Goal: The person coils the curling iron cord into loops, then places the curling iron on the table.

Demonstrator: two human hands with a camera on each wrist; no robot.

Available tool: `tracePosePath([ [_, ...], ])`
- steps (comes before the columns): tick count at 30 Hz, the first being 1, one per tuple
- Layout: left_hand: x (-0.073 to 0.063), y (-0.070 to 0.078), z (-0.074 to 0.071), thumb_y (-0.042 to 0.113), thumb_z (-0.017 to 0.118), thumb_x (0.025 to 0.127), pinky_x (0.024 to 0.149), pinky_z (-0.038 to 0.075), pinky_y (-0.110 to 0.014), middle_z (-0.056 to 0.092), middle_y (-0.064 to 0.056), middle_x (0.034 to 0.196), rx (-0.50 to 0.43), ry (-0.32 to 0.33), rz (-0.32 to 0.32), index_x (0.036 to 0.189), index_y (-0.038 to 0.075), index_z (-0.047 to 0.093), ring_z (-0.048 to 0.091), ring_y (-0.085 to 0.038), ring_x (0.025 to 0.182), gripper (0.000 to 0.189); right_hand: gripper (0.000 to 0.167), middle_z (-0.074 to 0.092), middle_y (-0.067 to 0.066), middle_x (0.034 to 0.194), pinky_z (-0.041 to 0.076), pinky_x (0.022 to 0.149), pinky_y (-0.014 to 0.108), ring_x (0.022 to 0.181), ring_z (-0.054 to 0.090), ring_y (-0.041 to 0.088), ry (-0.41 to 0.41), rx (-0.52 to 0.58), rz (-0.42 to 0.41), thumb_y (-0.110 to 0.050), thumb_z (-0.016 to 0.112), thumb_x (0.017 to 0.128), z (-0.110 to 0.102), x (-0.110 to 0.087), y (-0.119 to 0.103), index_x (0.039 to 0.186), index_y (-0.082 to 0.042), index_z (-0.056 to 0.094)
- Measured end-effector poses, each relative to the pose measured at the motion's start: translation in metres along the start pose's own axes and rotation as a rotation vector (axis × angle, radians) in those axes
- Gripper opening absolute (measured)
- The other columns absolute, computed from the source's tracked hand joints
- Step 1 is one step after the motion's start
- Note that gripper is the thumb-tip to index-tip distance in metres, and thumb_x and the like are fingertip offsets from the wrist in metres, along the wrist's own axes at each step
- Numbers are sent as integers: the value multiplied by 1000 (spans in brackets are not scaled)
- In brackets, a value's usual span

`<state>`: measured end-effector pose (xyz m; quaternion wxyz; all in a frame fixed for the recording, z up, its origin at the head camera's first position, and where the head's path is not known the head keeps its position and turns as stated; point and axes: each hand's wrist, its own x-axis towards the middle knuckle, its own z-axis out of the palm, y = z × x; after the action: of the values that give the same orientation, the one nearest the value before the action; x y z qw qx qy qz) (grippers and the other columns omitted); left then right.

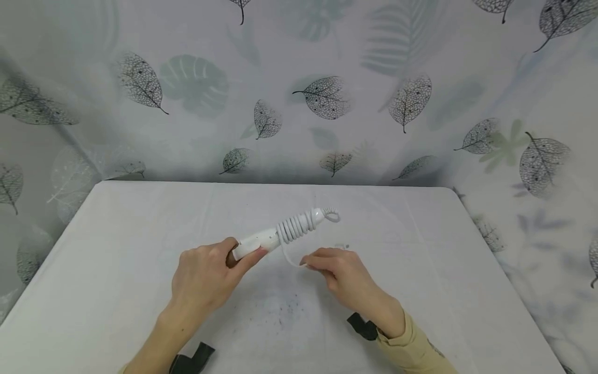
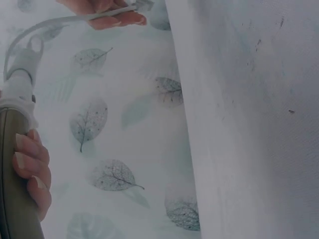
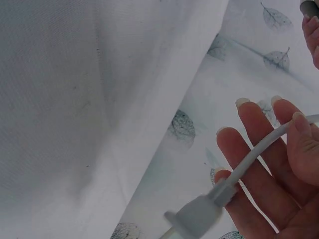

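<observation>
My left hand [image 1: 205, 275] grips the near end of a slim white rod-shaped appliance [image 1: 254, 243], held tilted up to the right over the table. Its white cord [image 1: 296, 227] is wound in several turns round the far part, and a small loop stands out at the tip. In the left wrist view the appliance's olive-grey side [image 2: 15, 174] shows, with fingers curled round it. My right hand [image 1: 343, 272] pinches the cord's free end between thumb and forefinger, right of the appliance. A pale grey plug [image 3: 199, 214] hangs past the other fingers, which are spread, in the right wrist view.
A white cloth covers the table [image 1: 140, 223], with dark specks [image 1: 289, 309] scattered in front of the hands. Leaf-printed sheeting [image 1: 280, 62] surrounds the table at the back and sides. Black straps [image 1: 362, 326] show near both wrists.
</observation>
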<state>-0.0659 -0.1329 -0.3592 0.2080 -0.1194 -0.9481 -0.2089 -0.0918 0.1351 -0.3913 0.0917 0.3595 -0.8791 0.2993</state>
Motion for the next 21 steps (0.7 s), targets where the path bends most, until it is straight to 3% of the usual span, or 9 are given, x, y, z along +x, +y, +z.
tracePosePath([
  [4,-1,-1,-2,60,66,88,40,23,-21,35,13,48,-23,28,33,62,18,48,27,0,42,53,31,75,-1,92,55,69,24,80,70,10,5,-38,-22,15,72,78,3,-1,6,99,-7,77],
  [8,-1,-2,1,69,54,91,40,23,-18,34,15,49,-47,48,106,62,19,49,25,3,43,58,27,74,0,88,55,68,24,77,70,11,69,-56,3,13,75,77,2,-1,11,98,-6,77],
  [13,-2,0,4,69,51,93,42,22,-16,32,18,50,-84,13,163,63,20,47,24,6,45,57,20,74,6,85,55,65,27,73,68,13,157,-106,64,6,81,75,0,-2,13,92,-4,78],
  [18,-5,1,5,69,53,92,42,18,-14,28,20,51,-106,-29,201,62,22,43,20,8,46,57,19,72,7,75,49,57,25,62,59,9,204,-177,112,13,79,73,-1,-3,12,84,-2,76],
  [21,-6,2,6,70,53,91,43,18,-13,26,20,52,-129,-60,231,61,23,41,19,9,47,57,24,73,0,75,48,56,21,59,57,5,205,-162,84,13,77,75,-4,-2,11,86,-8,76],
])
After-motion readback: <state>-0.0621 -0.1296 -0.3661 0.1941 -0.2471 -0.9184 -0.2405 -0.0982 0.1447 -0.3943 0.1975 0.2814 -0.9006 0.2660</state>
